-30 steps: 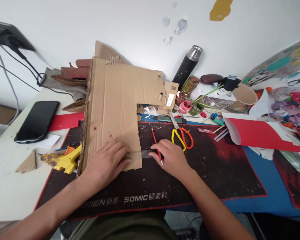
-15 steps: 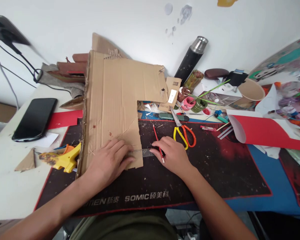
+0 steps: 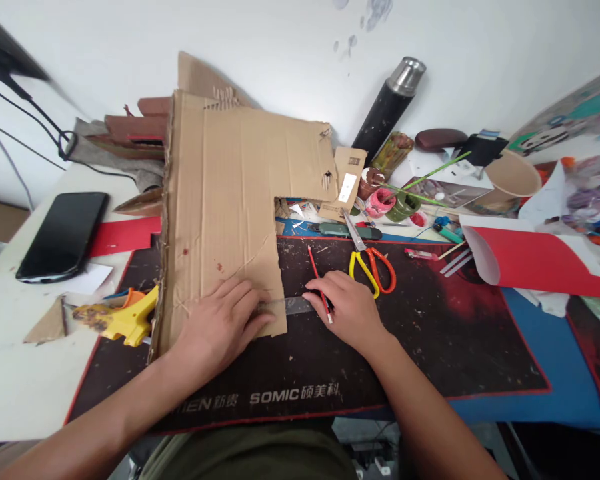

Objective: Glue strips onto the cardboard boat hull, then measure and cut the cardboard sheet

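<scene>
A large piece of brown cardboard (image 3: 220,193) with a cut-out right side lies on the dark desk mat. Across its lower right corner runs a clear ruler (image 3: 296,305), sticking out past the edge. My left hand (image 3: 225,320) rests on the cardboard, thumb and fingers closed about the ruler's left part, which they partly hide. My right hand (image 3: 347,307) holds a red pencil (image 3: 313,263) between thumb and fingers, its white end pointing towards me. The right fingertips also meet the ruler's right end. Scissors (image 3: 373,272) with yellow and orange handles lie just beyond this hand.
A green utility knife (image 3: 347,231), paint jars (image 3: 380,202) and a black thermos (image 3: 387,107) are at the back. Red paper (image 3: 540,260) lies right. On the left are a phone (image 3: 63,237) and a yellow glue gun (image 3: 125,321), partly under the cardboard.
The camera view has shifted slightly. Both hands, the ruler and the pencil stay in nearly the same places on the cardboard and mat.
</scene>
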Demonstrator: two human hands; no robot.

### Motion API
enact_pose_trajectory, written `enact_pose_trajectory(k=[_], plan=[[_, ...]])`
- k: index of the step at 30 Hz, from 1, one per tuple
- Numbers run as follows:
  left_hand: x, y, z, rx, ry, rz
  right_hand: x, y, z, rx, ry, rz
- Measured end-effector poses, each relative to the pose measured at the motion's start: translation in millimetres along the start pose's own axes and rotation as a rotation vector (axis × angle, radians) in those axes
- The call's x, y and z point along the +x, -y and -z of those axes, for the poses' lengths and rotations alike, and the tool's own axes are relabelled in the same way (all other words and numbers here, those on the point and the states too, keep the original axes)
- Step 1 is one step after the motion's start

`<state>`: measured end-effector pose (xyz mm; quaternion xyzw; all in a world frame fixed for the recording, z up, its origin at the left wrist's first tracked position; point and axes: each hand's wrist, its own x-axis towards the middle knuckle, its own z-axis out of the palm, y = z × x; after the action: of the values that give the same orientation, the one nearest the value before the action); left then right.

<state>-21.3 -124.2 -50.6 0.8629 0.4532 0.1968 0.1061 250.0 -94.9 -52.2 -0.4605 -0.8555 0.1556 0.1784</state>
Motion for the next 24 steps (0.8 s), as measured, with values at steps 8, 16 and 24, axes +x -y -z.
enact_pose_trajectory(k=[8, 16, 24], plan=[[1.2, -2.6, 0.3, 0.008, -0.009, -0.015, -1.5, 1.0, 0.4, 0.009, -0.024, -0.008], [0.5, -4.1, -1.0, -0.001, -0.006, -0.01, -0.9, 1.6, 2.5, 0.01, -0.053, 0.0], [1.4, -3.8, -0.7, -0.003, -0.022, -0.02, -0.5, 1.1, 0.1, 0.013, -0.102, 0.032]])
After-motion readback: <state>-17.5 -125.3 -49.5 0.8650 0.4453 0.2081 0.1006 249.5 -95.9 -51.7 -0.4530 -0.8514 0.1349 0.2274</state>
